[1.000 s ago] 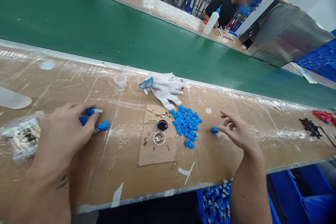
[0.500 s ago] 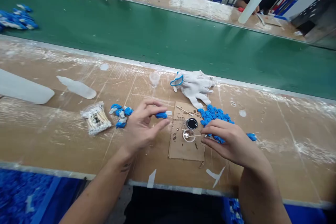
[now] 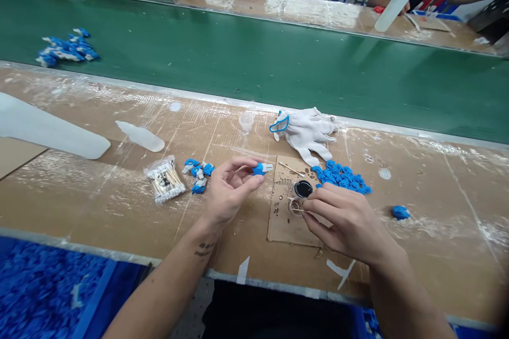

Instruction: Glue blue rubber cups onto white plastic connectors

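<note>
From my end I have the left hand [image 3: 230, 190] over the bench [image 3: 159, 230], thumb and fingers bent in and nearly together, pinching a blue-and-white piece [image 3: 260, 169] whose pale end points right. My right hand [image 3: 345, 217] has its fingers drawn closely together around a thin swab [image 3: 298, 210], which reaches left to the clear cup [image 3: 293, 203]; I can't tell whether its tip touches what is inside. The piece sits just left of the card [image 3: 284, 233], which bears that cup and, just beyond it, a cup of black liquid [image 3: 303, 189]. A spare swab [image 3: 291, 169] lies on the card's far part. Right of there I have a heap of blue parts [image 3: 342, 176], partly behind my right hand, and farther right a lone blue lump [image 3: 400, 212]. A white glove [image 3: 310, 130] lies beyond the card. Left of my left hand are a few blue-and-white bits [image 3: 198, 174], then a bag of swabs [image 3: 164, 180].
</note>
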Demonstrator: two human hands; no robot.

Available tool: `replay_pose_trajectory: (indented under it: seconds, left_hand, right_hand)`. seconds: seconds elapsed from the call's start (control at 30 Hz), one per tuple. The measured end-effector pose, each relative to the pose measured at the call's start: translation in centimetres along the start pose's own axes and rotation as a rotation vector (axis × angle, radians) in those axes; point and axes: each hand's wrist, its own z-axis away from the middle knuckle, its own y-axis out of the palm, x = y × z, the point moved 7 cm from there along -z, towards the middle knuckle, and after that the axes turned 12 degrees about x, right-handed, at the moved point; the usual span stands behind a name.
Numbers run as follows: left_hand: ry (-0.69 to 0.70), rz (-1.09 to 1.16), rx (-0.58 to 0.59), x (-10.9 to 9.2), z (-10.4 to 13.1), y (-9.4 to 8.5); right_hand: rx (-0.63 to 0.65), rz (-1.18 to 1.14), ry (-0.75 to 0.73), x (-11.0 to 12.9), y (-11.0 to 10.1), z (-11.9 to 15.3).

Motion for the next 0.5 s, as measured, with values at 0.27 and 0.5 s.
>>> replay_pose_trajectory:
  seconds: [0.27, 0.5]
  left_hand:
    - [0.026, -0.034, -0.011, -0.7, 0.0, 0.1]
    - [0.057, -0.152, 0.019, -1.4, 0.4, 1.1]
  right_hand:
    - [0.013, 0.006, -0.006, 0.2, 0.1, -0.2]
    - [-0.037, -0.051, 0.025, -0.5, 0.3, -0.2]
